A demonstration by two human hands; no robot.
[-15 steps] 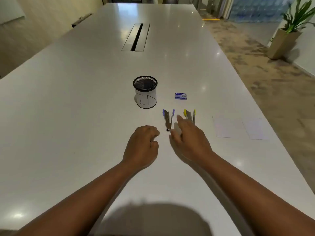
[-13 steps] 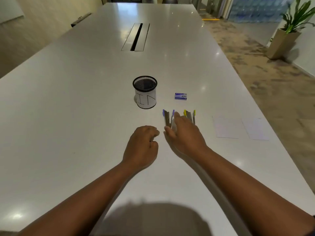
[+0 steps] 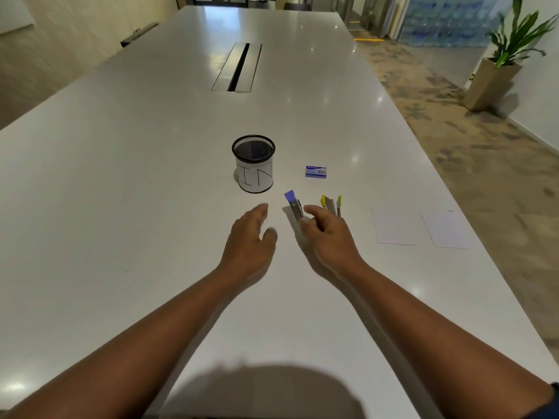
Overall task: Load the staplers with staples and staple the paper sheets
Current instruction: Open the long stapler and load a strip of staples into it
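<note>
My right hand (image 3: 328, 237) grips the near end of the blue-tipped stapler (image 3: 294, 205), which tilts up off the white table (image 3: 121, 176). The yellow-tipped stapler (image 3: 332, 204) lies open just right of it, partly hidden behind my fingers. My left hand (image 3: 249, 238) hovers open to the left of the blue stapler, its fingers spread and blurred. A small blue staple box (image 3: 316, 171) lies further back. Two paper sheets (image 3: 393, 225) (image 3: 443, 229) lie flat on the right.
A black mesh cup (image 3: 254, 163) with a paper label reading "IN" stands behind my left hand. A cable slot (image 3: 237, 68) runs along the table's middle, far back. The table's right edge is close to the sheets; a potted plant (image 3: 502, 65) stands on the floor beyond.
My right hand has closed on the blue stapler and lifted its far end. My left hand has opened from a fist and moved forward.
</note>
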